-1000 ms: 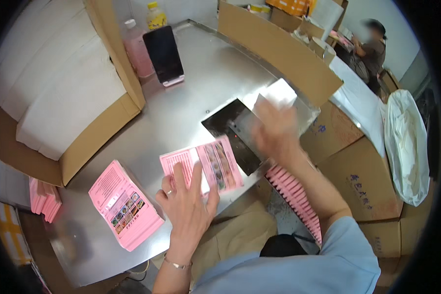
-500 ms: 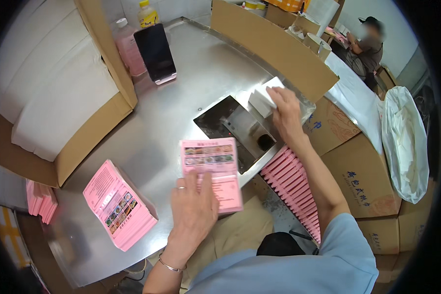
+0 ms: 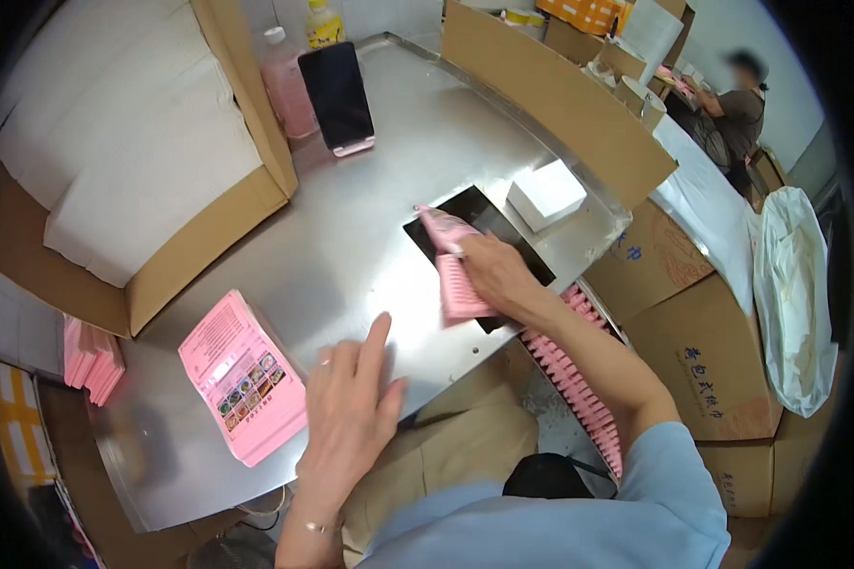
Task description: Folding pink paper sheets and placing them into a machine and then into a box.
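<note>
My right hand [image 3: 499, 277] is closed on a pink printed packet [image 3: 457, 283], bent and held tilted over the dark rectangular opening [image 3: 527, 248] in the metal table. The packet and hand hide much of that opening. Nothing is in my left hand [image 3: 349, 410]; its fingers are apart above the table's near edge. To its left lies a thick stack of flat pink printed packets [image 3: 242, 379]. A white block [image 3: 547, 194] rests on the table beyond the opening, close to the right hand.
Below the table's right side, a long row of pink packets [image 3: 579, 379] fills a carton. A phone [image 3: 338, 100] stands upright at the back. A large carton of white sheets [image 3: 142, 161] is at left, with brown cartons [image 3: 702, 360] at right. Another person [image 3: 735, 114] sits far right.
My right hand has let go of the white block and now grips the pink packet, which moved from under my left hand to the opening. The left hand has come free of it.
</note>
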Motion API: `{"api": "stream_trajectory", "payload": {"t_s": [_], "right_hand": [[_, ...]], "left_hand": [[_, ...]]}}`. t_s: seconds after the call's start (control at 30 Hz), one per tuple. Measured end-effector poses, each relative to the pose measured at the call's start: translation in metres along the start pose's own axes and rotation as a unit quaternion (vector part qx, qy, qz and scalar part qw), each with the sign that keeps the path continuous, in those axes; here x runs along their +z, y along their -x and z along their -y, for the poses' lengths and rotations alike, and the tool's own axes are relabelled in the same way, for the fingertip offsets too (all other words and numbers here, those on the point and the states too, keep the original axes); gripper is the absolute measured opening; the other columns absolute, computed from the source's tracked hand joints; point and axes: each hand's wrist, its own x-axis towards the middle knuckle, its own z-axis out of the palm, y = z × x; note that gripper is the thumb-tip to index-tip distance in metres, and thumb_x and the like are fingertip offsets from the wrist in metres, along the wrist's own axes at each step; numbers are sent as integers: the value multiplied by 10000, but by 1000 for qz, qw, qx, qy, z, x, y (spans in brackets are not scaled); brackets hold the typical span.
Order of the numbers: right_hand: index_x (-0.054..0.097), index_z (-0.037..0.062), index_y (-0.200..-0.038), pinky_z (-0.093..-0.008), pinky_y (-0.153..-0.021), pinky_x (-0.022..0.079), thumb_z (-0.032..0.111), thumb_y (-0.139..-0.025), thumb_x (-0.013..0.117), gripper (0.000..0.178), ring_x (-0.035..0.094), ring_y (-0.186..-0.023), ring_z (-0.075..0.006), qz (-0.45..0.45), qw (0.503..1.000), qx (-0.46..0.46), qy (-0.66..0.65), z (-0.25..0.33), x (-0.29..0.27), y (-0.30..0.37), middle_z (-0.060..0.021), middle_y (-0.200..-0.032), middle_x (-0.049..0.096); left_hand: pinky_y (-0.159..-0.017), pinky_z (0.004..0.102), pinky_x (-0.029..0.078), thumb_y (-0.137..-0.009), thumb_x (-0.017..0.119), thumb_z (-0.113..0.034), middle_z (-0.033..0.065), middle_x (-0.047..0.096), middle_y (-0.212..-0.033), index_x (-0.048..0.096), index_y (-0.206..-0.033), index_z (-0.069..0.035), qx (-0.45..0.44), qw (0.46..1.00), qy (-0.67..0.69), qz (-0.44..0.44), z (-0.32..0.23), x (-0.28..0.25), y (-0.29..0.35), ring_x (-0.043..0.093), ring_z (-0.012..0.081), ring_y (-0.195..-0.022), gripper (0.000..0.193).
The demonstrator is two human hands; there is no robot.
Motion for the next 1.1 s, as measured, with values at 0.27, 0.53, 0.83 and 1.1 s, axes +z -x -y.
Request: {"api": "stream_trajectory", "payload": {"t_s": [0.27,0.53,0.83,1.1], "right_hand": [[666,27,-847,-442,-730,459,187,-862,645,163,638,-876,-316,-160,949,-30,268,26,-73,-10,-145,-861,651],[661,33,-898,-428,-778,436,200,-877,663,168,540,-937,-298,-126,952,65,272,-48,-72,-11,-124,-941,557],[597,-23,-1220,-479,-945,494,9,-758,666,468,598,-1098,-414,-119,984,-111,78,4,-55,10,-205,-1197,631],[664,54,-960,-678,-1077,291,163,-794,648,198,646,-960,-285,169,964,-127,164,92,-30,-5,-118,-933,637]], "left_hand": [[-1027,500,372,-774,615,7,149,585,-1079,565,-980,-24,-152,921,-279,-224,66,-76,54,527,372,-1097,215],[-933,473,408,-859,591,18,151,564,-985,572,-1048,-34,-112,973,-175,-106,75,-70,49,525,353,-969,196],[-979,471,386,-755,678,-74,218,515,-1263,578,-1203,-7,91,995,-32,-36,4,48,-9,493,376,-1137,465],[-1098,644,228,-625,830,-364,265,360,-1527,536,-1351,-37,11,994,-90,-58,1,53,-21,323,478,-1398,849]]}}
